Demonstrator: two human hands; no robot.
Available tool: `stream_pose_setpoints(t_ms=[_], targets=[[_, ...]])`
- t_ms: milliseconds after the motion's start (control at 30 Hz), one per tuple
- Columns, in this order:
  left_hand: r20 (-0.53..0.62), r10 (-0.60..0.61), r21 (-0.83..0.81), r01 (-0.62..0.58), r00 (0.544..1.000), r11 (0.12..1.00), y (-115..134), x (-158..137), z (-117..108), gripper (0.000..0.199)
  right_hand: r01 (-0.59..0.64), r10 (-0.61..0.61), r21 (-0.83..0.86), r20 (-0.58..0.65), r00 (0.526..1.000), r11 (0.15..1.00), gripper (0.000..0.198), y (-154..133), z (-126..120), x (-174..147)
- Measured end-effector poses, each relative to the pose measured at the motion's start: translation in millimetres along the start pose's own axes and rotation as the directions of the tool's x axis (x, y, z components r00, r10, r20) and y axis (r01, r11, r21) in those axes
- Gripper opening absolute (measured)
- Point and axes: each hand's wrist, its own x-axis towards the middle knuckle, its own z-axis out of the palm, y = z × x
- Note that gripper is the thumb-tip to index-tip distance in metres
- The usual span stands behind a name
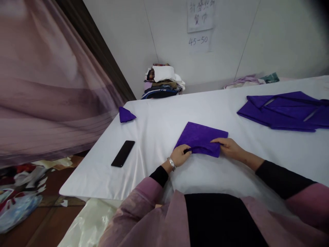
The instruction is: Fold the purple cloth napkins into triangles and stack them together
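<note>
A purple cloth napkin, folded into layers, lies on the white-covered table in front of me. My left hand, with a bracelet on its wrist, pinches the napkin's near left edge. At the near right corner, my right hand grips the same cloth between thumb and fingers. Between the two hands the near edge is slightly lifted and bowed. Further back on the left sits a small purple folded cloth, pointed in shape.
A black phone lies on the table's left side. Several purple cloths overlap at the right. Behind the table are stacked folded clothes and a loose fabric pile. A pink curtain hangs at left, above bags on the floor.
</note>
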Motion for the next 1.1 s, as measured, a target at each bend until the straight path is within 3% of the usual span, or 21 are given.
stream_pose_setpoints(t_ms=[133,233,333,433,600,1100], targets=[[-0.01,-0.021,-0.051,0.02,1.0,0.998,-2,-1,-4,0.057,-0.121,0.116,0.171,0.041,0.992,0.978,0.03,-2,-6,39],[-0.062,-0.122,-0.015,0.121,0.991,0.992,-5,2,-5,0.072,-0.217,0.202,0.184,0.097,0.975,0.959,0.025,3,-4,71],[-0.118,-0.229,0.01,0.232,0.966,0.973,-10,5,-5,0.067,-0.27,0.26,0.071,0.128,0.957,0.96,0.025,14,2,92],[-0.192,-0.268,0.025,0.278,0.944,0.96,-15,7,-4,0.055,-0.247,0.259,-0.105,0.118,0.959,0.963,0.024,23,8,102],[-0.277,-0.263,-0.03,0.265,0.924,0.964,-22,7,0,0.048,-0.242,0.266,-0.214,0.091,0.96,0.946,0.021,27,14,108],[-0.415,-0.266,-0.044,0.273,0.87,0.961,-39,-3,-9,0.047,-0.438,0.437,-0.428,-0.107,0.893,0.791,0.027,15,35,124]])
